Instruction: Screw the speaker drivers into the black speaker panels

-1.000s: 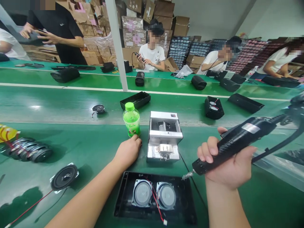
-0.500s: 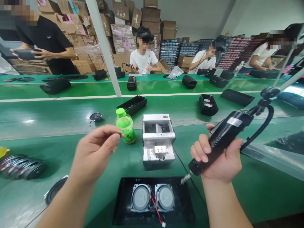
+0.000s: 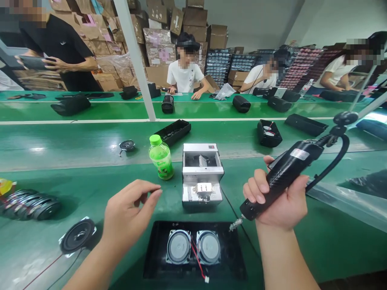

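At workbench (image 3: 338, 237) | speaker housing (image 3: 155, 249) holds two speakers (image 3: 178, 246) | left hand (image 3: 130, 213) fingers spread | right hand (image 3: 279, 199) fingers around electric screwdriver (image 3: 287, 177)

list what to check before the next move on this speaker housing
1. right hand grip on the electric screwdriver: ok, fingers wrapped round its body
2. screw on the bit: cannot tell, tip too small to see
3. left hand free: ok, holds nothing
4. two speakers in the black housing: ok, side by side inside it
5. red wire secured: not ok, lies loose between the speakers
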Tool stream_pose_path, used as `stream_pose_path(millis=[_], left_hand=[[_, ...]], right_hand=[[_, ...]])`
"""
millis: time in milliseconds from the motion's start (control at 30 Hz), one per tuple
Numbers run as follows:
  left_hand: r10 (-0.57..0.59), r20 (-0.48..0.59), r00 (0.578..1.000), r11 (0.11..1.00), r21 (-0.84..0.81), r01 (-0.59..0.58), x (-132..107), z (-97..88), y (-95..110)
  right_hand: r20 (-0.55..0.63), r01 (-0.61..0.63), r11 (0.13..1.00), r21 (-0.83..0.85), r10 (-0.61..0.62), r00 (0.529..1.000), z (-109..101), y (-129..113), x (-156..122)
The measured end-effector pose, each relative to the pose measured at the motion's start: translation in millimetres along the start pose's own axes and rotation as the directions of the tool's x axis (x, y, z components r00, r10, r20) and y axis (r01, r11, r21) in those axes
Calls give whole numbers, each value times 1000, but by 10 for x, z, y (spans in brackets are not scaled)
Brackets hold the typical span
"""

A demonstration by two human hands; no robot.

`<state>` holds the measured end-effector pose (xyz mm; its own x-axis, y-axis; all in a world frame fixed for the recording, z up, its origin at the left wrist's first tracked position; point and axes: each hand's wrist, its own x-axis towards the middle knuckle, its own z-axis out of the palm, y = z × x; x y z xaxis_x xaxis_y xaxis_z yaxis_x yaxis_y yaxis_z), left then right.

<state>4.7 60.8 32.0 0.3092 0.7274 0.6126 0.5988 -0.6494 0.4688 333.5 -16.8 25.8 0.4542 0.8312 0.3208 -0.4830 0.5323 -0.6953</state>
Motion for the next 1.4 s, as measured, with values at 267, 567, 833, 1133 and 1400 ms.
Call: stream_pose_path(millis=[267, 567, 833, 1133, 1400], left_hand=[[-110, 493, 863, 980, -90, 176, -1338, -28, -123], [-119, 371, 921, 982, -93, 164, -1443, 297, 22], [-130, 329, 935, 973, -140, 184, -1501, 285, -50], [-165, 380, 910, 916, -284, 285, -1457, 219, 15], [-134, 383, 914, 897, -345, 276, -1415, 202, -24]], right_hand=[[-46, 104, 972, -212, -116, 992, 117, -42, -30], [83, 301, 887, -350, -290, 953, 856, -77, 48], [332, 258, 898, -358, -136, 933, 1013, 322, 223], [195, 201, 896, -396, -131, 972, 1021, 432, 184], [131, 161, 908, -386, -119, 984, 984, 248, 27]])
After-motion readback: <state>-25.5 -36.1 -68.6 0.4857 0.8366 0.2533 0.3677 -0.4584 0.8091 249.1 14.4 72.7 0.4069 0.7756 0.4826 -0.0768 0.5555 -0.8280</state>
